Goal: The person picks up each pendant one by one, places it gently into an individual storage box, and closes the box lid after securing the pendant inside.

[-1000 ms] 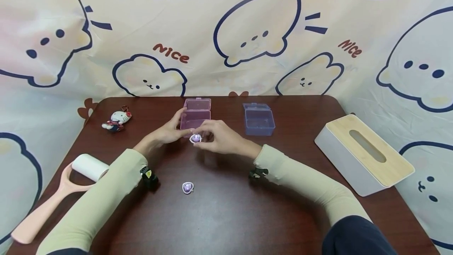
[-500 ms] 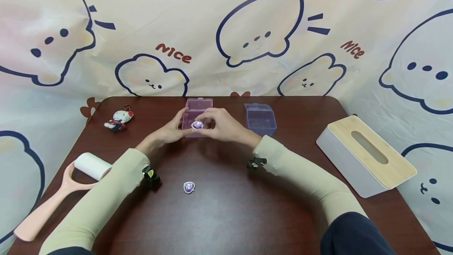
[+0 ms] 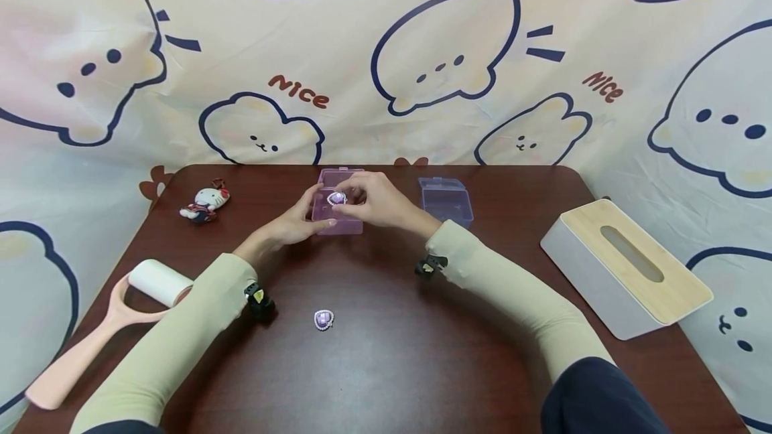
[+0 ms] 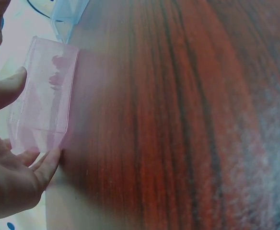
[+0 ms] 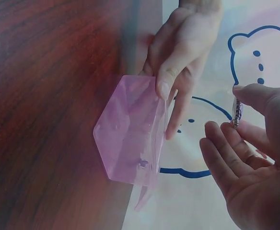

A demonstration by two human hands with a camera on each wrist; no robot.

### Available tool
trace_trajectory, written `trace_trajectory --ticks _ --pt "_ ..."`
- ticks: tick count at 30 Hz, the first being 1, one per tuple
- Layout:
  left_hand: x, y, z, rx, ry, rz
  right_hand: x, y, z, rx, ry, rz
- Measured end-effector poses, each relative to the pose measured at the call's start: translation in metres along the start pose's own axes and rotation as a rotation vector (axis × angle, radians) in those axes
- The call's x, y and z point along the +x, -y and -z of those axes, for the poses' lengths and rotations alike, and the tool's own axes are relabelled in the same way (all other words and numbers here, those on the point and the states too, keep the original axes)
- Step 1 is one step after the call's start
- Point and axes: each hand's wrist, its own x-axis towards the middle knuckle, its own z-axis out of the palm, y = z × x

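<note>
My right hand (image 3: 382, 201) pinches a heart-shaped purple gem charm (image 3: 337, 199) with a sparkling pale border between thumb and fingertips. In the right wrist view the charm (image 5: 237, 112) is edge-on, above the pink box's opening and apart from it. The clear pink plastic box (image 3: 338, 225) stands with its lid raised at the back. My left hand (image 3: 294, 221) holds the box by its left side, thumb along the front rim, as the left wrist view shows on the box wall (image 4: 46, 96). Another purple heart charm (image 3: 324, 319) lies on the table nearer to me.
An open clear blue box (image 3: 446, 203) stands right of the pink one. A tissue box with a wooden top (image 3: 627, 266) is at the right. On the left are a white cat figure keychain (image 3: 206, 204) and a pink-handled lint roller (image 3: 158, 283). A printed cloth (image 3: 350, 32) hangs behind.
My right hand has lifted the charm from in front of the pink box to over its opening, away from my left thumb. My left hand keeps its hold on the box.
</note>
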Motion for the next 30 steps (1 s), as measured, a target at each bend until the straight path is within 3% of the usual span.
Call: trace_trajectory --ticks 30 --pt "-0.003 0.005 -0.001 -0.028 0.0 -0.033 0.026 -0.023 -0.032 -0.047 0.069 -0.103"
